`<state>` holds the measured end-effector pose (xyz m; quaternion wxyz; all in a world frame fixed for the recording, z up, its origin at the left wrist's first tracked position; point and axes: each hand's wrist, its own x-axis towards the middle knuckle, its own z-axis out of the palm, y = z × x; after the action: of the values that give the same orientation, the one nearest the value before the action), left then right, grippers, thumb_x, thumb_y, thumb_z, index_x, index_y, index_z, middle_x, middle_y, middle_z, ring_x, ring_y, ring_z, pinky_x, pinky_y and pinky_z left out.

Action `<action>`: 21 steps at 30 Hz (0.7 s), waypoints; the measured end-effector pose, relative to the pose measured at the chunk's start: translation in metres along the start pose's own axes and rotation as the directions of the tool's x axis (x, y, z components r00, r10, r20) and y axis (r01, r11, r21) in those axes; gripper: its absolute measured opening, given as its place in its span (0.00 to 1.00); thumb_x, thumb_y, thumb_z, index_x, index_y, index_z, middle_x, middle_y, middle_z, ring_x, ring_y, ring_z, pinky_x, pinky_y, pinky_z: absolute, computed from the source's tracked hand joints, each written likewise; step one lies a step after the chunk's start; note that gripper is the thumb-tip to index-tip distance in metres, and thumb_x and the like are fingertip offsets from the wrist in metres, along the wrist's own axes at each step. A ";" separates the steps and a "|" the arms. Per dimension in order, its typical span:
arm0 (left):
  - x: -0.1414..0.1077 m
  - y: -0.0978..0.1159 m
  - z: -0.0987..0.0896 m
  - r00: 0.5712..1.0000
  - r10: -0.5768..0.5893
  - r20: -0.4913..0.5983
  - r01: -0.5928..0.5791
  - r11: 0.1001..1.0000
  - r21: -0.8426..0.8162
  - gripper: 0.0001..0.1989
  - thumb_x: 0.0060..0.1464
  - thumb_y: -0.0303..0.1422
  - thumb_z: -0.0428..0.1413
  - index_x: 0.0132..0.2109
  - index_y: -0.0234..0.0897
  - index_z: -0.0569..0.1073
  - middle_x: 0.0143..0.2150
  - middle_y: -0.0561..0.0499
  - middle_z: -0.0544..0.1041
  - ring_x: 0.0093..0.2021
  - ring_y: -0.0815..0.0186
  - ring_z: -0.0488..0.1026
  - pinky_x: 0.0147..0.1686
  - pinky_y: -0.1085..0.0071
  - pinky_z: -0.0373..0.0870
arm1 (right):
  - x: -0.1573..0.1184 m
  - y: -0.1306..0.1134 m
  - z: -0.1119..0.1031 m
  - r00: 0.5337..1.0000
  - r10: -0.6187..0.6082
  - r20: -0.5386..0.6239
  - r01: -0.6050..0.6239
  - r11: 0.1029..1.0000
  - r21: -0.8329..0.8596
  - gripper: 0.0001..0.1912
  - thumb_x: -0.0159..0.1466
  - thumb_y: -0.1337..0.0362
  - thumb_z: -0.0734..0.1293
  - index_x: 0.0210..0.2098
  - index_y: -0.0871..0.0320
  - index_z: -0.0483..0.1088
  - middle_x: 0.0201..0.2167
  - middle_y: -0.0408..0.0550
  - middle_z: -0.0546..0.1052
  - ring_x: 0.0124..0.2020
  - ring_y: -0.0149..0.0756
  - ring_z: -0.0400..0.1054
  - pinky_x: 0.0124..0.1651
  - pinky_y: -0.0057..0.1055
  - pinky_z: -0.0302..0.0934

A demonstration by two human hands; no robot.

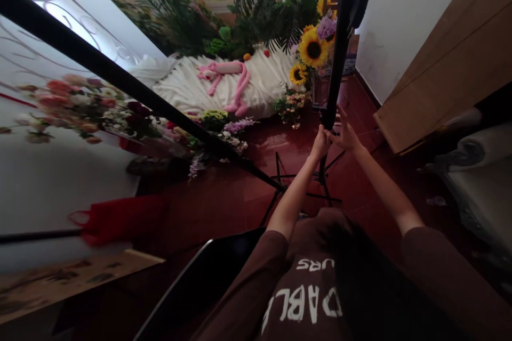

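Note:
A black tripod stand (322, 169) rises in front of me, its upright pole running up past the top of the view. My left hand (321, 145) is closed around the pole just below a black collar (328, 118). On the pole's right side is my right hand (347, 136), its fingers apart and its thumb reaching to the joint beside the left hand. Whether the right fingertips press on a knob there is hard to make out. A second black pole (120, 80) slants across the left, with its legs standing close to the first stand's.
Ahead, a pink plush toy (230, 70) lies on a white draped cloth (272, 82), with sunflowers (313, 48) and palm leaves around it. Flowers (76, 101) and a red bag (116, 218) are at left. A brown board (436, 69) leans at right, near wrapped rolls (480, 154).

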<state>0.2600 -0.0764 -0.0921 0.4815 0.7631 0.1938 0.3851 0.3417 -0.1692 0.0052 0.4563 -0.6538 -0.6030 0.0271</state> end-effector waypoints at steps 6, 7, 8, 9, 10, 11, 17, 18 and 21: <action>0.000 0.013 -0.001 0.989 -0.137 -0.057 0.141 0.988 0.064 0.29 0.62 0.50 0.50 0.59 0.31 0.65 0.52 0.33 0.77 0.54 0.58 0.76 0.54 0.64 0.71 | -0.047 0.029 -0.022 0.997 0.073 0.040 -0.072 0.997 -0.025 0.39 0.66 0.56 0.65 0.71 0.49 0.45 0.55 0.54 0.73 0.56 0.43 0.69 0.60 0.49 0.65; 0.000 0.014 -0.001 0.987 -0.154 -0.056 0.158 0.985 0.069 0.30 0.61 0.50 0.51 0.60 0.31 0.65 0.52 0.33 0.77 0.54 0.57 0.76 0.54 0.64 0.71 | -0.050 0.032 -0.020 0.995 0.088 0.039 -0.088 0.996 -0.005 0.37 0.67 0.55 0.64 0.71 0.49 0.46 0.55 0.54 0.73 0.56 0.43 0.69 0.60 0.48 0.64; 0.000 0.014 -0.001 0.984 -0.168 -0.053 0.171 0.982 0.074 0.30 0.61 0.50 0.51 0.60 0.31 0.65 0.52 0.34 0.77 0.54 0.58 0.76 0.55 0.64 0.70 | -0.052 0.035 -0.018 0.994 0.105 0.033 -0.106 0.994 0.019 0.35 0.68 0.54 0.63 0.71 0.49 0.48 0.55 0.53 0.74 0.56 0.42 0.69 0.60 0.48 0.65; 0.000 0.014 -0.001 0.983 -0.177 -0.053 0.181 0.981 0.075 0.30 0.61 0.50 0.51 0.60 0.32 0.65 0.52 0.34 0.77 0.54 0.58 0.75 0.55 0.64 0.70 | -0.053 0.037 -0.016 0.992 0.126 0.023 -0.127 0.991 0.044 0.33 0.69 0.53 0.61 0.70 0.49 0.49 0.55 0.53 0.74 0.56 0.41 0.69 0.60 0.47 0.65; 0.000 0.013 0.000 0.982 -0.181 -0.057 0.185 0.980 0.073 0.30 0.61 0.50 0.51 0.61 0.32 0.65 0.53 0.34 0.76 0.55 0.58 0.75 0.56 0.64 0.69 | -0.053 0.037 -0.013 0.988 0.152 0.010 -0.152 0.986 0.065 0.31 0.70 0.52 0.60 0.69 0.49 0.51 0.55 0.53 0.74 0.55 0.40 0.70 0.59 0.46 0.66; 0.000 0.012 0.000 0.982 -0.179 -0.061 0.183 0.981 0.067 0.31 0.61 0.50 0.51 0.61 0.32 0.64 0.54 0.35 0.76 0.56 0.58 0.74 0.57 0.64 0.68 | -0.052 0.037 -0.011 0.983 0.182 -0.003 -0.181 0.980 0.083 0.29 0.70 0.51 0.59 0.68 0.48 0.53 0.54 0.52 0.75 0.53 0.40 0.71 0.58 0.45 0.66; 0.001 0.011 0.001 0.985 -0.161 -0.067 0.161 0.987 -0.009 0.34 0.59 0.54 0.51 0.61 0.31 0.65 0.54 0.32 0.75 0.58 0.53 0.72 0.59 0.57 0.66 | -0.037 0.029 -0.004 0.903 0.428 -0.037 -0.415 0.890 0.188 0.25 0.69 0.51 0.61 0.63 0.50 0.61 0.34 0.44 0.79 0.32 0.33 0.74 0.46 0.35 0.70; 0.001 0.011 0.001 0.985 -0.160 -0.068 0.159 0.987 -0.022 0.35 0.59 0.55 0.51 0.62 0.31 0.64 0.54 0.32 0.75 0.58 0.53 0.72 0.59 0.56 0.66 | -0.033 0.028 -0.003 0.869 0.494 -0.035 -0.474 0.850 0.231 0.25 0.69 0.52 0.62 0.63 0.51 0.62 0.30 0.42 0.78 0.27 0.31 0.71 0.40 0.32 0.70; 0.001 0.011 0.000 0.984 -0.159 -0.079 0.157 0.987 -0.043 0.35 0.58 0.55 0.51 0.62 0.33 0.64 0.54 0.34 0.75 0.59 0.54 0.72 0.60 0.56 0.65 | -0.018 0.027 0.000 0.706 0.707 0.038 -0.660 0.638 0.397 0.20 0.68 0.60 0.63 0.58 0.56 0.64 0.20 0.36 0.71 0.15 0.25 0.61 0.22 0.22 0.60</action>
<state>0.2603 -0.0809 -0.0818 0.5159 0.7201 0.2663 0.3800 0.3573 -0.1794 -0.0211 0.5652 -0.7316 -0.2642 0.2749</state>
